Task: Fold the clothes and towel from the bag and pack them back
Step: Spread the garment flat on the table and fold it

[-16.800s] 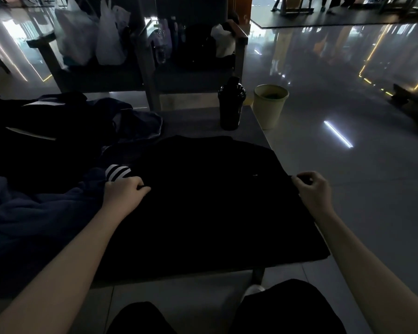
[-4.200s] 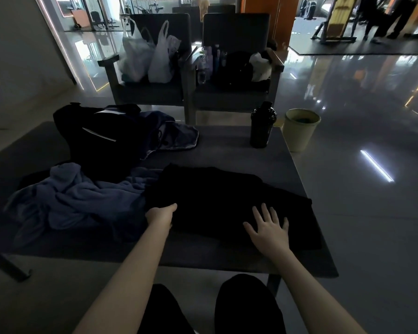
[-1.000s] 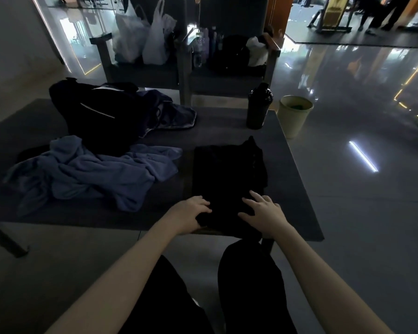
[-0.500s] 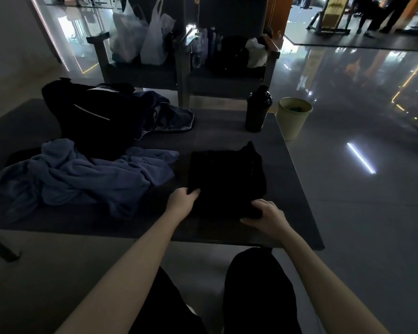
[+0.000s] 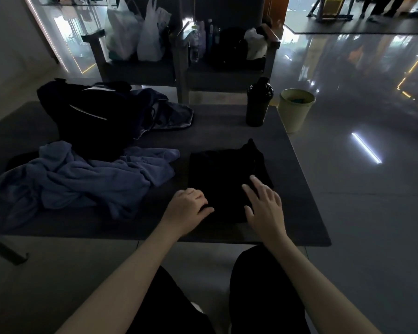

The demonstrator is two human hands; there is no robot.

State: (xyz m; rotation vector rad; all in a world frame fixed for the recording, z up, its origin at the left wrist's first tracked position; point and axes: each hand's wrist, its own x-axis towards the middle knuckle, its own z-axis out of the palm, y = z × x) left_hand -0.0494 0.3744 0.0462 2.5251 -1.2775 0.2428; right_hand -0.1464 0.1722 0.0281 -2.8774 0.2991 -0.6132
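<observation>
One piece looks nearly done to me — the black garment (image 5: 225,179) sits folded on the surface (image 5: 299,213), my left grip (image 5: 187,208) pinching its near edge, right grip (image 5: 263,208) spread flat on top — blue towel (image 5: 82,179) crumpled beside it, bag (image 5: 82,116) not yet repacked

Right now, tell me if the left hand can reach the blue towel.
Probably yes: the blue towel lies beside the left hand on the table, nothing between, though that hand grips the black garment.
</observation>
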